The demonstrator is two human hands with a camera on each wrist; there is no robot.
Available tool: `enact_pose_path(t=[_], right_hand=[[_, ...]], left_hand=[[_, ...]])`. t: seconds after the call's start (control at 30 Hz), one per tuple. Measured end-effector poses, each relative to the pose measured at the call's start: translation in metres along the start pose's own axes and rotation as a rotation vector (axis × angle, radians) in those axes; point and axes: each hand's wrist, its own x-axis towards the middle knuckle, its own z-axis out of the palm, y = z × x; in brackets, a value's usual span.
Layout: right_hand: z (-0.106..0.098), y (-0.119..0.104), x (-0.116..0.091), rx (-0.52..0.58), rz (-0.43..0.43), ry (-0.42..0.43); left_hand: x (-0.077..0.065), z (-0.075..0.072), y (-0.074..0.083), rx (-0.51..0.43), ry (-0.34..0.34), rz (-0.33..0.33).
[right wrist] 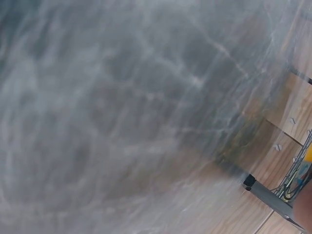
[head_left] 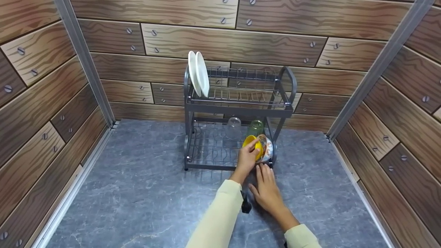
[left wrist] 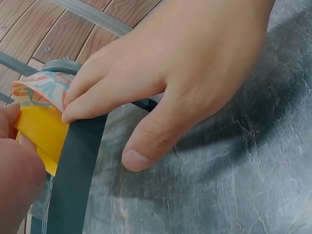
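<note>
My left hand (head_left: 247,159) pinches the rim of a yellow bowl (left wrist: 46,129), which stands on its side at the right end of the dish rack's lower tier. Beside it, to the right, a white bowl with a coloured pattern (head_left: 268,150) also stands on edge. My right hand (head_left: 268,188) lies with straight fingers at the rack's front bar (left wrist: 78,165), fingertips close to the patterned bowl; whether they press on it I cannot tell. In the right wrist view, only a blurred strip of hand (right wrist: 303,209) shows at the edge.
The dark two-tier dish rack (head_left: 237,112) stands against the wood-patterned back wall. Two white plates (head_left: 202,75) lean upright at its upper left. A clear glass (head_left: 233,128) and a green glass (head_left: 256,128) stand on the lower tier. Grey marbled tabletop (head_left: 144,179) surrounds the rack.
</note>
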Motion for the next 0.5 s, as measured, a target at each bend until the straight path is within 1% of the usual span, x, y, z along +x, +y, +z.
enact_pose_path(t=[0.1,0.17,0.27,0.4,0.5], right_hand=[[0.000,0.000,0.001,-0.002,-0.017,0.022],[0.000,0.000,0.002,-0.008,-0.036,0.044],[-0.001,0.002,0.002,-0.014,-0.050,0.055],[-0.006,0.003,0.002,-0.012,-0.028,0.020],[-0.011,0.004,0.002,0.005,-0.008,-0.004]], left_hand=[[0.002,-0.002,0.001,-0.035,-0.024,-0.017],[0.006,-0.003,-0.005,-0.065,-0.031,-0.023],[0.006,-0.005,-0.005,-0.088,-0.034,-0.037],[0.004,-0.012,-0.003,-0.066,-0.029,-0.041],[0.003,-0.021,0.000,-0.027,-0.022,-0.023]])
